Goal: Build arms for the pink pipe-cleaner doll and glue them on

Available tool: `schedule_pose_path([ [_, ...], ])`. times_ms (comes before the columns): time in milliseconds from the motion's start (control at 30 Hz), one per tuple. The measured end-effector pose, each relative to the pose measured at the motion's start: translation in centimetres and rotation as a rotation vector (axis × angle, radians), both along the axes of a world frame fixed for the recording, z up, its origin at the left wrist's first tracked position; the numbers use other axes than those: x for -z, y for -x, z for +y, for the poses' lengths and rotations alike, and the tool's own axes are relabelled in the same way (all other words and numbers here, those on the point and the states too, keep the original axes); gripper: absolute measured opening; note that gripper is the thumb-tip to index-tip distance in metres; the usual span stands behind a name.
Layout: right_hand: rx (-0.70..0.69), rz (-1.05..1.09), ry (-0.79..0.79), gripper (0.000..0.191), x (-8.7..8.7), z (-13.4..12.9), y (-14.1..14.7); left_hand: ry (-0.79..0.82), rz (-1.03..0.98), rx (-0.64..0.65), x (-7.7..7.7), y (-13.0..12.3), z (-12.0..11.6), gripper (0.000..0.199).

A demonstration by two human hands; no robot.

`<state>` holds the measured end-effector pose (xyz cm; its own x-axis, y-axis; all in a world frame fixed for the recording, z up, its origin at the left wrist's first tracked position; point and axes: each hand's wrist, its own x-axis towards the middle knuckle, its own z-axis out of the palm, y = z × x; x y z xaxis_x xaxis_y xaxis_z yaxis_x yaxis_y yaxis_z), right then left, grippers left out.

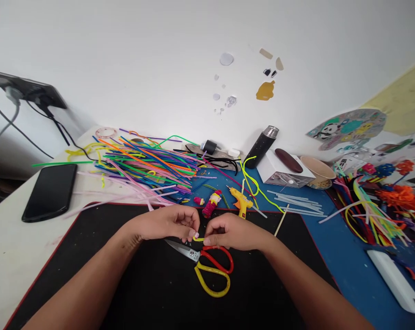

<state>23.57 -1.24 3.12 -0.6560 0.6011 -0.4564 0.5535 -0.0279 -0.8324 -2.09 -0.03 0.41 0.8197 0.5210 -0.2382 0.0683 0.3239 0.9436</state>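
My left hand [173,222] pinches a short yellow pipe cleaner [199,239] with a small pale pink bit at its left end. Thumb and fingers of my right hand [230,231] close on the other end of the same piece. Just below both hands, scissors [195,255] with one red and one yellow handle lie on the black mat [166,293], blades pointing left. Beyond my fingers are a magenta and yellow pipe-cleaner figure [212,205] and a smaller magenta and yellow piece [199,200]. A yellow glue gun [241,202] rests behind my right hand.
Pipe cleaners [152,160] lie piled at the back left, beside a phone [50,192]. Glue sticks [298,201], a black thermos [262,145], a white box [283,172] and a bowl [318,172] stand or lie back right. More pipe cleaners [368,206] are at right.
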Motion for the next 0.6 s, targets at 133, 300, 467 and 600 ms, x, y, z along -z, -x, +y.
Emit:
schedule_pose_path([
  [133, 0.093, 0.009, 0.104, 0.03, 0.4, 0.02, -0.22, 0.017, -0.009, -0.033, 0.14, 0.06, 0.05, 0.028],
  [300, 0.107, 0.002, 0.124, 0.031, 0.49, -0.11, -0.45, 0.024, -0.002, -0.029, -0.08, 0.01, 0.08, 0.026],
  [467, 0.103, 0.003, 0.08, 0.033, 0.27, 0.04, -0.54, -0.004, 0.023, 0.003, -0.24, -0.04, 0.08, 0.026],
  [600, 0.075, -0.011, 0.058, 0.031, 0.11, 0.31, -0.33, -0.032, 0.058, 0.041, -0.07, -0.09, 0.07, 0.026],
])
